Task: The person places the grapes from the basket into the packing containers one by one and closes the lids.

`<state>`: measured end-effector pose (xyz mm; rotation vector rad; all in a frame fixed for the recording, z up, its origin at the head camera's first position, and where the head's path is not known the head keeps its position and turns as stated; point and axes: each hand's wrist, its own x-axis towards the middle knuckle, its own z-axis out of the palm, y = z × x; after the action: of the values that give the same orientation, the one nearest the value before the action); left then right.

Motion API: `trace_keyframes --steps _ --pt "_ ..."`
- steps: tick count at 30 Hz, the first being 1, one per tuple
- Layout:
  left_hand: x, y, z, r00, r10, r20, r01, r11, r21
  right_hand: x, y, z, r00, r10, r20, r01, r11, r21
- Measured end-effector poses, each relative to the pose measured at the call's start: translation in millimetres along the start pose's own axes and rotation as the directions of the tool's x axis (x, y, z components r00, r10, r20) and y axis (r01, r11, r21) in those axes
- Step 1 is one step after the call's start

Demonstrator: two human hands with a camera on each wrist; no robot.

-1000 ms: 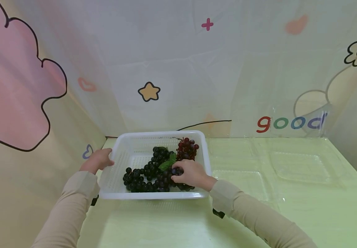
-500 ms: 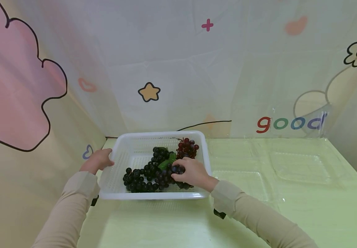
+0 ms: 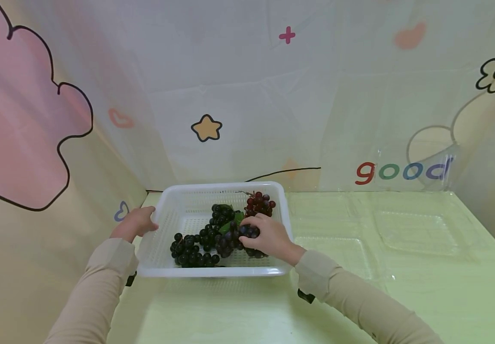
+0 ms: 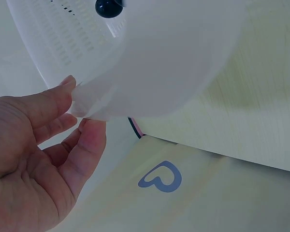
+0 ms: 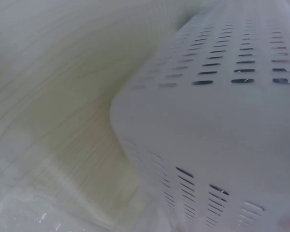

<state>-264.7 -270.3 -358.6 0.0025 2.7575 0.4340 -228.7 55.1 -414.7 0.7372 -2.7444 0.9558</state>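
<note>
From my head feed I have the white basket (image 3: 213, 273) on the pale green tabletop (image 3: 230, 310), left of the middle and close to the patterned backdrop (image 3: 247, 86). The left hand (image 3: 134, 223) is at the basket's left side; on the left wrist feed I see its thumb on top of the rim at a corner and the other fingers bent beneath, pinching the edge. The right hand (image 3: 270, 239) is inside the basket, over the right half, with thumb and fingers curled round a bunch of purple grapes (image 3: 248, 231). I can't make out whether that bunch is clear of the fruit under it, since the right wrist feed gives me mostly the slotted outer wall of the basket.

Black-green grapes (image 3: 189, 251) spread from the front left of the basket towards its middle. Red grapes (image 3: 259, 203) sit in the back right corner, just beyond the right hand, and green leaves (image 3: 239, 217) show beside its fingertips. To the right, clear trays (image 3: 415, 213) lie on the tabletop, below the coloured "good" lettering (image 3: 404, 170) on the backdrop. Both arms wear beige sleeves (image 3: 97, 282).
</note>
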Motion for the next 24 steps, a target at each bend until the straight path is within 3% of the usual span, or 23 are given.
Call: trace_keyframes --steps 10,24 --pt "1.7 -3.0 2.2 1.000 0.006 -0.003 -0.006 1.000 0.024 1 2 -9.2 0.997 -0.031 -0.071 0.031 0.999 0.007" --pt "0.9 -2.2 2.1 1.000 0.016 -0.007 -0.016 0.999 0.028 -3 1 -33.3 0.993 -0.056 -0.104 0.056 0.998 -0.004"
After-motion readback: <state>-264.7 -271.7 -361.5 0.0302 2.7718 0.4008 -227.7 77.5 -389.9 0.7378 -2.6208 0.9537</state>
